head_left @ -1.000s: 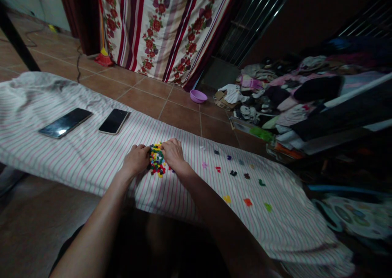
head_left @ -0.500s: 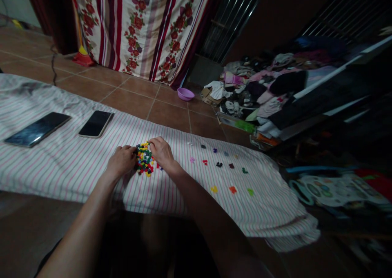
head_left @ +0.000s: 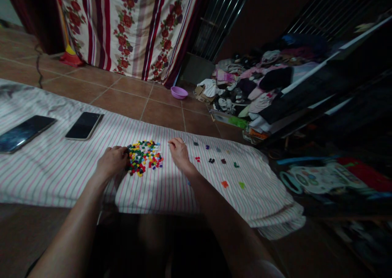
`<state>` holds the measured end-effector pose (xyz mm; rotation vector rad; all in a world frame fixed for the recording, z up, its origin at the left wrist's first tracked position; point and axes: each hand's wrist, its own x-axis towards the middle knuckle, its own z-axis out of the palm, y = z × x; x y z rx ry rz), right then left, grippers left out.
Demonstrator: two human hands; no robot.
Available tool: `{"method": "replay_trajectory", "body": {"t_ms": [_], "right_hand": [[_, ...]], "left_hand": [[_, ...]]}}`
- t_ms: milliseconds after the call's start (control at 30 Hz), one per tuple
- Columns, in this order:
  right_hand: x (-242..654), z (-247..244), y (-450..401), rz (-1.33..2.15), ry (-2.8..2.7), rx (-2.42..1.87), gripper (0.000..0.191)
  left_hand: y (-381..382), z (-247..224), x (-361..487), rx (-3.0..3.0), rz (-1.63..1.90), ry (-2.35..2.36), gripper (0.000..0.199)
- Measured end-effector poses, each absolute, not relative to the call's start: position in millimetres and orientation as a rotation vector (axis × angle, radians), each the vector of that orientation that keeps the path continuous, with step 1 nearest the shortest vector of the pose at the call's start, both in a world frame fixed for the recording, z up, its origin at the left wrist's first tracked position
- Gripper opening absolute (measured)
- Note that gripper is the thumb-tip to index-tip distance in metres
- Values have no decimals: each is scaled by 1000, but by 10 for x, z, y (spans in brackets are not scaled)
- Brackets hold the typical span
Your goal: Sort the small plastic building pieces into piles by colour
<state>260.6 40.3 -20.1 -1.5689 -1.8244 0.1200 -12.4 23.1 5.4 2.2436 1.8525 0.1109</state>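
A loose heap of small coloured pieces [head_left: 143, 157], mostly yellow, green, red, white and blue, lies on the striped cloth. At its left edge rests my left hand [head_left: 112, 161], its fingers curled closed against the pieces; whatever they grip is hidden. My right hand [head_left: 179, 152] is apart from the heap on its right side, fingertips pinched; anything between them is too small to name. Little single-colour groups spread out to the right, among them a red group [head_left: 197, 159], a black group [head_left: 211, 161], an orange group [head_left: 225, 184] and a lime-green group [head_left: 241, 185].
Two dark-screened devices, a larger one [head_left: 26, 133] and a phone [head_left: 83, 125], lie on the cloth at left. Beyond the cloth, a purple basin [head_left: 179, 92] sits on the tiled floor. A clothes pile [head_left: 245, 80] stands behind at right.
My right hand has moved right, off the heap toward the colour groups, and more of the heap shows. My left hand stays at the heap's left edge. The view has shifted slightly.
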Motion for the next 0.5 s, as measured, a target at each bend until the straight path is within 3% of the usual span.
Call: {"method": "replay_trajectory", "body": {"t_ms": [500], "right_hand": [[4198,-164,269,-98,-1416,-1985,32]], "left_hand": [[239,75,-119,2210,83,1874,42]]}}
